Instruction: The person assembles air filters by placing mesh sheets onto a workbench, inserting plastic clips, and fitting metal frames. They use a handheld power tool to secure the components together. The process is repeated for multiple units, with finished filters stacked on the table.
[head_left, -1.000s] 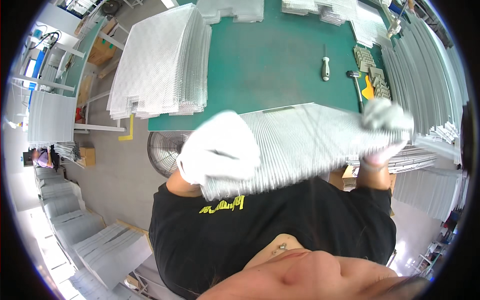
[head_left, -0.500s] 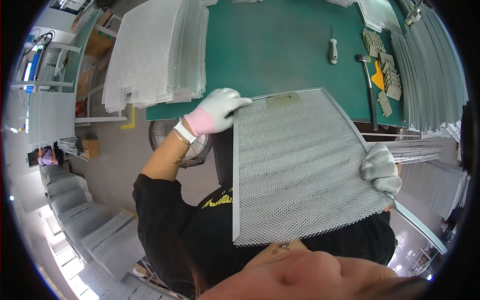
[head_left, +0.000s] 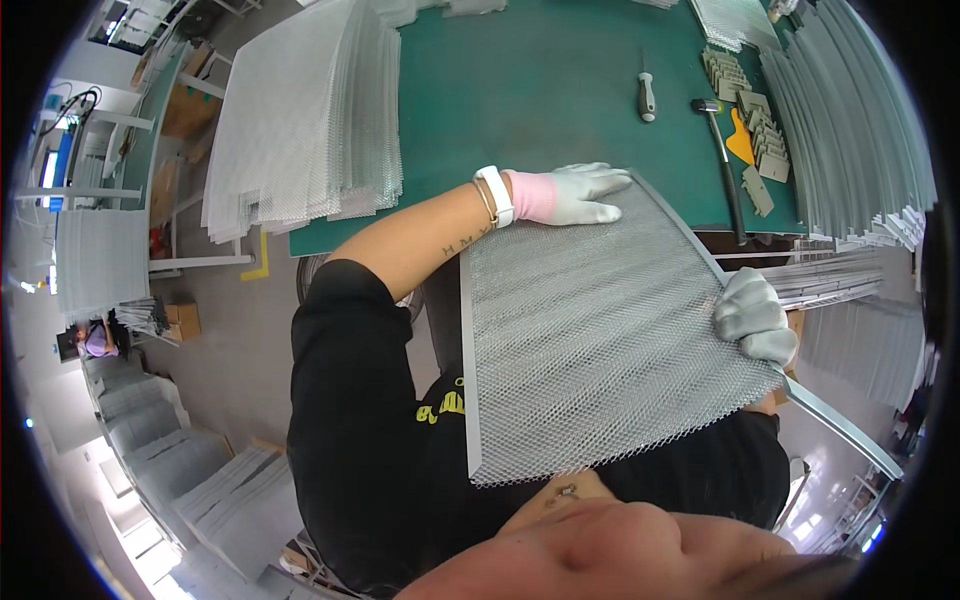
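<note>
A silver metal mesh panel leans from the table's near edge toward my body. Thin metal frame strips run along its left, far and right sides, while the near mesh edge is bare. My left hand, in a white glove with a pink cuff, lies across the panel's far edge near the far right corner, fingers stretched out. My right hand, in a grey-white glove, is curled round the right side. From below it a metal frame strip juts out to the lower right, apart from the mesh.
On the green table lie a screwdriver, a hammer, an orange flat tool and several beige plates. Mesh sheets are stacked at the left, long metal strips at the right. A person is far left.
My left hand has moved right along the far edge, from the far left corner to near the far right corner, covering where a beige plate showed. My right hand keeps its hold.
</note>
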